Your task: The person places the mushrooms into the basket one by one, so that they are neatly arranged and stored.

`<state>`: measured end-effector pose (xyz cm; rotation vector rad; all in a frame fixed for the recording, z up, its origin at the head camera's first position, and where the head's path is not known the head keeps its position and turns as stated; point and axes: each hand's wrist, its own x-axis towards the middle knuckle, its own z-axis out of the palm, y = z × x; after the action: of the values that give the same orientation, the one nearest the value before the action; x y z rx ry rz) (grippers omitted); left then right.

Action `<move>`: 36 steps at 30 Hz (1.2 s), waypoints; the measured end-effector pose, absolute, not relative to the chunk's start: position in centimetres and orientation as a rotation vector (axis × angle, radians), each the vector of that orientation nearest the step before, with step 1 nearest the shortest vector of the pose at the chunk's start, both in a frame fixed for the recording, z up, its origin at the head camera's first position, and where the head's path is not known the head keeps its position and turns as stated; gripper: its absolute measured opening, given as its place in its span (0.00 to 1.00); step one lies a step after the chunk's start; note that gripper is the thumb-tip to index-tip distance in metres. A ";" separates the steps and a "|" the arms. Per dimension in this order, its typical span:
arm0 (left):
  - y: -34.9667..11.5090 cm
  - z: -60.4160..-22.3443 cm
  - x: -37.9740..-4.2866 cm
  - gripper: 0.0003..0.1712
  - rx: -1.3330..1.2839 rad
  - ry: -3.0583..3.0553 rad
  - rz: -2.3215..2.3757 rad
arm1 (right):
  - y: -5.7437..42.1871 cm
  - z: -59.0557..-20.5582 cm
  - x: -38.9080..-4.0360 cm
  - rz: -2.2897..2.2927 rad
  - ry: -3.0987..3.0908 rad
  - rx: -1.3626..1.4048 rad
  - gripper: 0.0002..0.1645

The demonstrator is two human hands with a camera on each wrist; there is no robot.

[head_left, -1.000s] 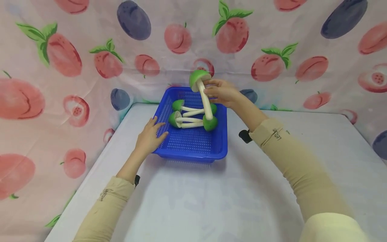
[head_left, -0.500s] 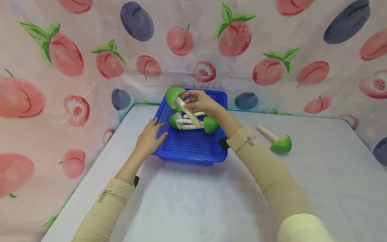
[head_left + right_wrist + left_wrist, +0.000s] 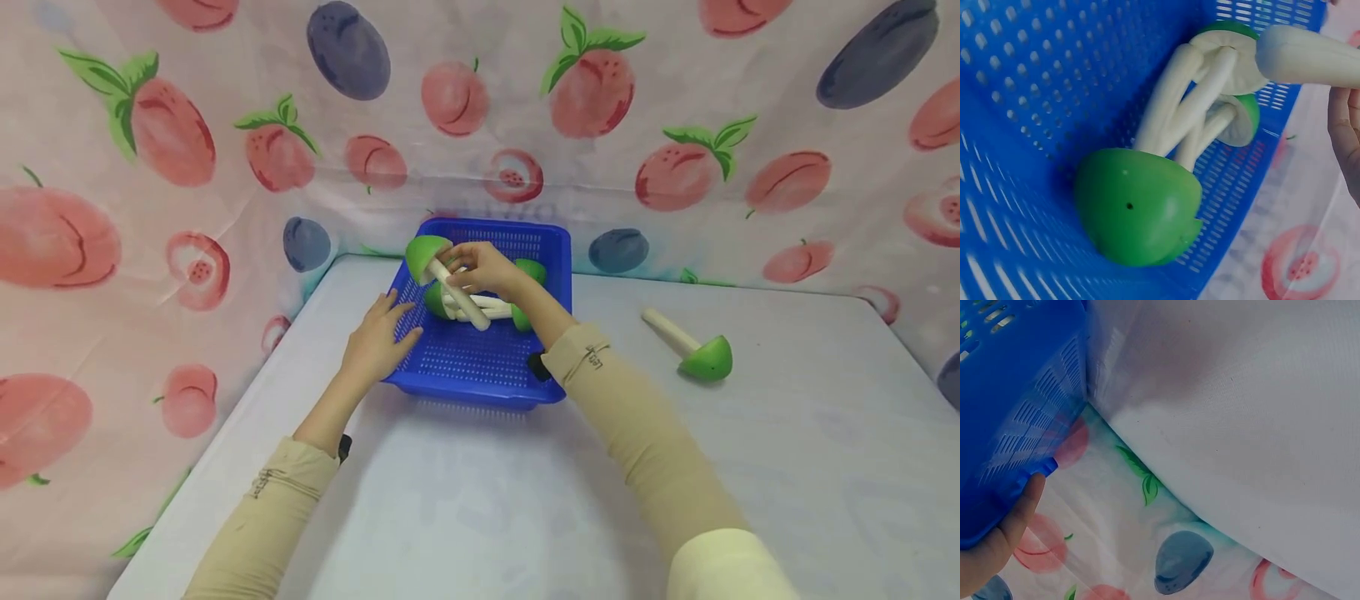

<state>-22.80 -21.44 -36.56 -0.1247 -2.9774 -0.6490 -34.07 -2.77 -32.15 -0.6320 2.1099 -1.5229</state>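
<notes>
My right hand [image 3: 483, 271] pinches a toy mushroom [image 3: 428, 259] with a green cap and pale stem, held tilted over the blue basket [image 3: 480, 388], cap toward its left side. In the right wrist view the end of that stem [image 3: 1304, 56] shows beside the fingers. Under it, several similar mushrooms [image 3: 1138, 206] lie in the basket, stems side by side and caps at opposite ends, partly hidden by my right hand in the head view. With its fingers spread, my left hand [image 3: 375, 342] rests on the basket's left rim; in the left wrist view a finger [image 3: 1022, 509] touches the blue edge.
One more green-capped mushroom [image 3: 707, 358] lies on the white table [image 3: 465, 500] to the right of the basket. Behind the basket and along the left hang fruit-print cloths [image 3: 442, 175].
My right hand has carried the mushroom left and down over the basket. The mushroom on the table, earlier behind the right sleeve, shows now. The left hand stays on the rim.
</notes>
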 end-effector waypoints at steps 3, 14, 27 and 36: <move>-21.3 -36.6 -22.8 0.32 -0.120 -2.987 -0.657 | -2.9 -32.8 -34.1 -1.409 2.173 -0.710 0.23; -21.3 -36.5 -22.9 0.53 -0.099 -3.005 -0.735 | -3.6 -34.5 -34.3 -1.070 2.301 -0.855 0.16; -21.2 -36.8 -22.5 0.54 -0.105 -3.009 -0.747 | -3.4 -35.8 -34.1 -0.833 2.280 -0.882 0.14; -21.4 -36.3 -22.8 0.53 -0.109 -3.003 -0.746 | -4.5 -35.9 -34.3 -0.685 2.295 -0.887 0.14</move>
<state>-22.76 -21.41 -36.33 -0.1088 -3.0029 -0.7455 -34.26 -4.50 -35.90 -0.8872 2.2948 -0.6848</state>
